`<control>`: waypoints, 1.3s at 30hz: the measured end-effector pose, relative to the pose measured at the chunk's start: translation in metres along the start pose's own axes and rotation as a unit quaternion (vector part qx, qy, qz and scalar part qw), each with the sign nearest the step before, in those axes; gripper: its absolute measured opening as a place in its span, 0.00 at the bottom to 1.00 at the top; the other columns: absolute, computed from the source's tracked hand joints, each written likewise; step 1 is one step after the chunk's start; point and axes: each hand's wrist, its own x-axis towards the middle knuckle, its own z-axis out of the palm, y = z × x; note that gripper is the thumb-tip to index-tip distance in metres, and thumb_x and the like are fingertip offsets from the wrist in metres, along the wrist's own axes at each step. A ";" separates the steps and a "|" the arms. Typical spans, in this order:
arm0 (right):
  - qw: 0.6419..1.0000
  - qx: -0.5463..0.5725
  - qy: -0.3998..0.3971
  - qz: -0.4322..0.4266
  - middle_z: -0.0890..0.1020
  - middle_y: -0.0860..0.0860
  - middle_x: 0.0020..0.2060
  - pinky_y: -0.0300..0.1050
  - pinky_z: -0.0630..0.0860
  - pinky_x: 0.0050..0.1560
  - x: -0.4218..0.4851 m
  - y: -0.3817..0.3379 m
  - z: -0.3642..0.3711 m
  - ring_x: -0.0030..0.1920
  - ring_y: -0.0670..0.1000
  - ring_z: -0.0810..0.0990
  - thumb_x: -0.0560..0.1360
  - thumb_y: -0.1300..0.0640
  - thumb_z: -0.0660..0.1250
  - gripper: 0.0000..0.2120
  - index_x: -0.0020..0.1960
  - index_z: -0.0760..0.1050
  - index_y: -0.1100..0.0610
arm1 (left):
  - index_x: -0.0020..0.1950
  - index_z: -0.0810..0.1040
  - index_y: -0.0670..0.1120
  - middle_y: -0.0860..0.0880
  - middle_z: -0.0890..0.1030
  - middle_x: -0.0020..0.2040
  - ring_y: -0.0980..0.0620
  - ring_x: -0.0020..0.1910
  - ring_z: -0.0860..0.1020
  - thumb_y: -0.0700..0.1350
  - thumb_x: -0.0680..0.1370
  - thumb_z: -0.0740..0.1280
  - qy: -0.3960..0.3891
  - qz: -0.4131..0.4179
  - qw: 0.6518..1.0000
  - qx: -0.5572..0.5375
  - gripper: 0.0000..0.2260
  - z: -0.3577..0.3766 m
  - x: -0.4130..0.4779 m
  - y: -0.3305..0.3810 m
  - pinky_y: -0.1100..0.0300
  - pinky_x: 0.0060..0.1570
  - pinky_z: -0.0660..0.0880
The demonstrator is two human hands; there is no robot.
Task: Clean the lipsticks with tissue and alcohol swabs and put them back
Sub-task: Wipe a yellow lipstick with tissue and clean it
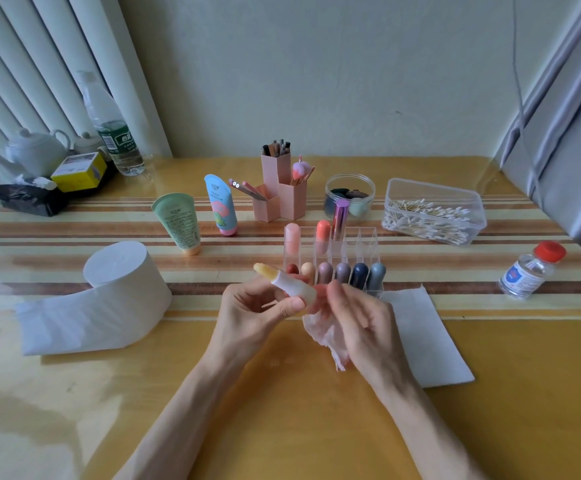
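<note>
1. Ctr frame: left hand [251, 306] grip is closed on uncapped lipstick [292, 287]; crumpled tissue [320, 336] is held in right hand [361, 320].
2. Step, prob.: tissue wipe.
3. Next: tissue to be pressed lightly on lipstick tip.

crumpled tissue [320, 333] partly hidden.

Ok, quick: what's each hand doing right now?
Left hand: holding the uncapped lipstick, fingers curled round it.
Right hand: holding a crumpled tissue.
</note>
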 end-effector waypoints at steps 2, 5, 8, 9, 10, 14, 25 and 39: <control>0.993 -0.085 0.072 -0.025 0.86 0.50 0.36 0.39 0.79 0.34 0.001 0.004 -0.010 0.35 0.54 0.84 0.86 0.56 0.65 0.12 0.48 0.84 0.55 | 0.50 0.88 0.44 0.52 0.80 0.34 0.56 0.33 0.73 0.54 0.69 0.80 0.025 -0.010 0.999 -0.024 0.17 -0.003 0.000 0.000 0.65 0.38 0.71; 0.947 -0.297 0.079 -0.091 0.82 0.42 0.35 0.35 0.72 0.36 0.002 0.010 -0.023 0.37 0.46 0.81 0.76 0.49 0.67 0.07 0.43 0.80 0.50 | 0.52 0.88 0.45 0.48 0.77 0.32 0.51 0.31 0.67 0.61 0.68 0.80 0.037 -0.014 0.998 -0.042 0.22 -0.008 -0.001 0.001 0.60 0.32 0.65; 0.922 -0.378 -0.005 -0.081 0.81 0.38 0.38 0.34 0.74 0.42 0.001 0.013 -0.023 0.43 0.42 0.81 0.73 0.38 0.72 0.12 0.42 0.78 0.45 | 0.51 0.87 0.47 0.43 0.82 0.35 0.47 0.30 0.71 0.55 0.74 0.78 0.034 -0.011 0.999 -0.021 0.14 -0.009 -0.001 0.006 0.58 0.28 0.67; 0.914 -0.395 -0.034 -0.081 0.81 0.36 0.40 0.33 0.75 0.44 0.000 0.015 -0.022 0.45 0.41 0.81 0.72 0.36 0.74 0.13 0.44 0.78 0.44 | 0.50 0.87 0.47 0.43 0.83 0.36 0.47 0.30 0.75 0.51 0.76 0.77 0.033 -0.011 0.999 -0.017 0.09 -0.009 -0.002 0.007 0.59 0.27 0.68; 0.907 -0.408 -0.057 -0.085 0.80 0.36 0.42 0.32 0.75 0.46 -0.001 0.016 -0.022 0.46 0.40 0.80 0.70 0.36 0.75 0.13 0.46 0.78 0.43 | 0.49 0.86 0.46 0.43 0.84 0.37 0.46 0.30 0.78 0.47 0.78 0.75 0.032 -0.012 0.999 -0.017 0.05 -0.009 -0.002 0.008 0.60 0.26 0.69; 0.904 -0.405 -0.108 -0.080 0.79 0.37 0.49 0.39 0.78 0.49 0.001 0.020 -0.023 0.51 0.40 0.80 0.70 0.47 0.76 0.13 0.54 0.81 0.41 | 0.52 0.83 0.39 0.43 0.85 0.40 0.48 0.29 0.79 0.46 0.77 0.74 0.029 -0.013 0.999 -0.010 0.11 -0.008 -0.003 0.013 0.59 0.25 0.68; 0.918 -0.361 -0.141 -0.081 0.79 0.38 0.54 0.43 0.80 0.56 0.001 0.027 -0.019 0.57 0.44 0.80 0.75 0.60 0.77 0.21 0.65 0.83 0.42 | 0.51 0.84 0.42 0.34 0.75 0.34 0.43 0.31 0.71 0.47 0.78 0.73 0.006 -0.018 1.000 -0.014 0.09 -0.011 -0.004 0.011 0.57 0.29 0.65; 0.978 0.187 -0.034 0.084 0.86 0.57 0.47 0.44 0.77 0.43 0.002 -0.015 -0.024 0.44 0.52 0.82 0.74 0.59 0.72 0.08 0.51 0.86 0.60 | 0.54 0.81 0.35 0.55 0.81 0.35 0.53 0.30 0.64 0.43 0.80 0.69 -0.072 -0.054 0.995 -0.035 0.10 -0.004 -0.005 0.002 0.65 0.31 0.63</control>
